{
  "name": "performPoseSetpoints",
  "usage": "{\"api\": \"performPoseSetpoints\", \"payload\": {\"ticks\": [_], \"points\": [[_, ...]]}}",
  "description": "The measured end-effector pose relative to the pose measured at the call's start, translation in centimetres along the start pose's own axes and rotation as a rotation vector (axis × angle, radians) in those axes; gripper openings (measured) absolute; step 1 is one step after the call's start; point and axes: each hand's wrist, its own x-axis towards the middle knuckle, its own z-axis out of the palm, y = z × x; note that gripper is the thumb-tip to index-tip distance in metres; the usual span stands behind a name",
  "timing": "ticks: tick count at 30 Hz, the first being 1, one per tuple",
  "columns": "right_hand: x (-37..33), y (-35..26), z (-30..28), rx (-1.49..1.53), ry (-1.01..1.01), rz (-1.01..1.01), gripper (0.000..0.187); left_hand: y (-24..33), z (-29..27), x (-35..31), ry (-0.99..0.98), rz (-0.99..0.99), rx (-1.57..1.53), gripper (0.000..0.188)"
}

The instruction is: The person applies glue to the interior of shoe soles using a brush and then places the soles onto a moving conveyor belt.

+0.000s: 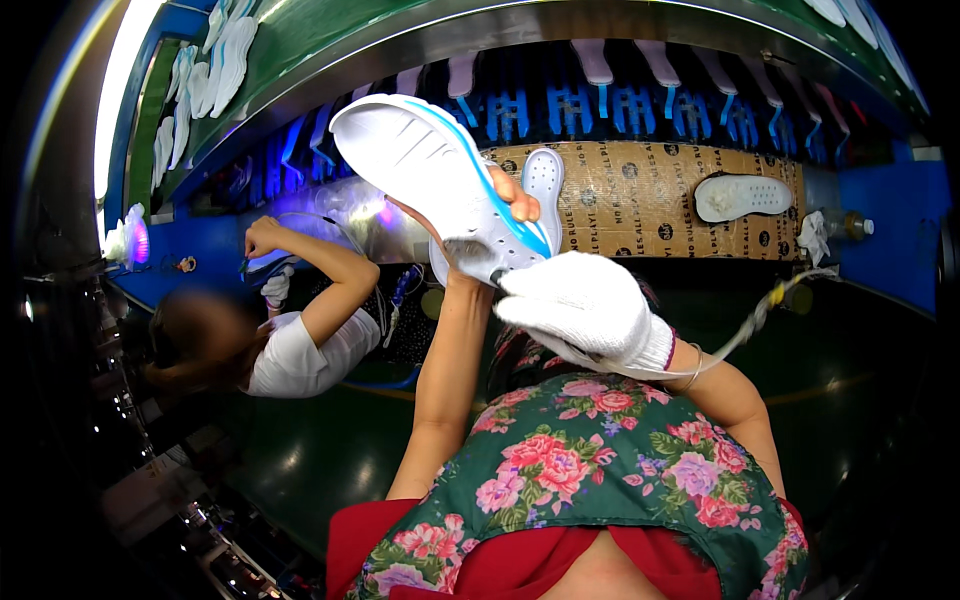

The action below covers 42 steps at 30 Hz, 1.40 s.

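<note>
My bare left hand (517, 197) is closed around a white shoe sole (405, 150) with a blue stripe along its edge, held up tilted above the bench. Its fingers wrap over the striped edge. My right hand (590, 305), in a white knitted glove, is closed on a small brush. The brush's greyish bristles (468, 250) are against or very close to the heel part of the sole; whether they touch I cannot tell. The glove hides the handle. Behind the held sole, another white sole (543, 185) with small holes lies on the bench.
Brown printed cardboard (630, 200) covers the bench, with a whitish sole (743, 197) at its right. A cord (750, 325) runs by my right wrist. Shoe parts hang on a blue rack (570, 110) behind. At left, a co-worker (315, 345) works; more soles (235, 65) lie on the upper shelf.
</note>
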Motion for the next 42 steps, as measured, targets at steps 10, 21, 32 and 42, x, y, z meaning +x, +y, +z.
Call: {"api": "performPoseSetpoints", "payload": {"ticks": [10,21,32,42], "points": [[0.0,-0.8,-0.1,0.035,0.058,0.059,0.027,-0.1,0.0,1.2,-0.053,0.056,-0.007,0.065],[0.4,-0.7,-1.2,0.207,0.029,0.223,0.027,1.2,0.4,2.0,-0.077,-0.01,0.011,0.097],[-0.3,-0.3,-1.1,0.154,-0.031,0.195,0.029,2.8,-0.2,3.6,-0.105,-0.314,0.16,0.114],[-0.1,0.4,-0.6,-0.155,-0.092,0.002,0.023,3.4,-1.2,3.8,0.05,-0.649,0.252,0.099]]}}
